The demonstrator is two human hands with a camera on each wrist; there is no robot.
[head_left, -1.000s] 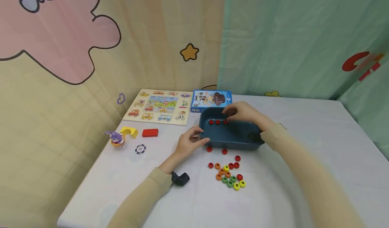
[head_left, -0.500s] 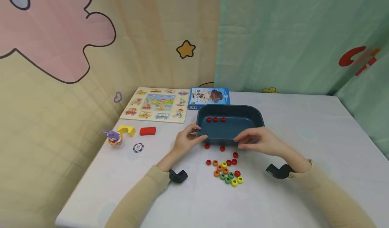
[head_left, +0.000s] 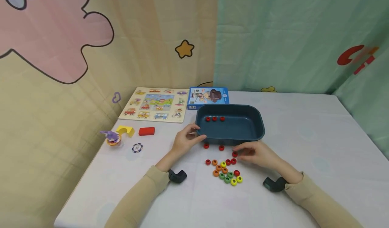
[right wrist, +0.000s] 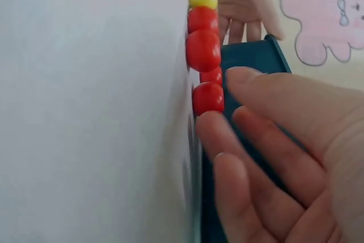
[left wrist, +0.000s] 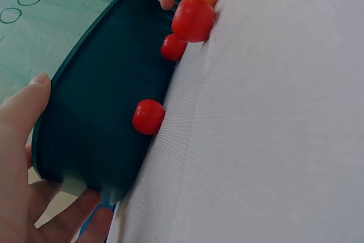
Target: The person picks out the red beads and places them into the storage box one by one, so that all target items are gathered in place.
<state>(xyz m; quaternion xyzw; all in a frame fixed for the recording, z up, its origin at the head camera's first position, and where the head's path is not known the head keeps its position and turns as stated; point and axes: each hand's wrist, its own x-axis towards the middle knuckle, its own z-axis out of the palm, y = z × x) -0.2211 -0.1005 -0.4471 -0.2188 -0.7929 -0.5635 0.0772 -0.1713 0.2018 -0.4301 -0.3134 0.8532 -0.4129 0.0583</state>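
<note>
A dark blue tray [head_left: 243, 133] stands mid-table with three red beads [head_left: 214, 119] in a row near its far wall. My left hand [head_left: 197, 134] grips the tray's front left corner, thumb [left wrist: 25, 103] on the rim. Loose red beads [head_left: 221, 148] lie along the tray's front wall [left wrist: 96, 101]. My right hand [head_left: 240, 152] rests on the cloth just in front of the tray, its fingers [right wrist: 273, 106] relaxed, fingertips by a red bead [head_left: 234, 154] and holding nothing. A cluster of red, orange, yellow and green beads [head_left: 226, 172] lies just below.
A picture puzzle board [head_left: 156, 104] and a blue box [head_left: 208, 95] lie behind the tray. At the left are a red block [head_left: 147, 131], a yellow arch [head_left: 126, 130], a purple toy [head_left: 110, 137] and a chip [head_left: 137, 148]. Curtains hang behind the table.
My right hand has come out of the tray's far side and moved down to the loose beads in front of it. The left hand has stayed on the tray corner.
</note>
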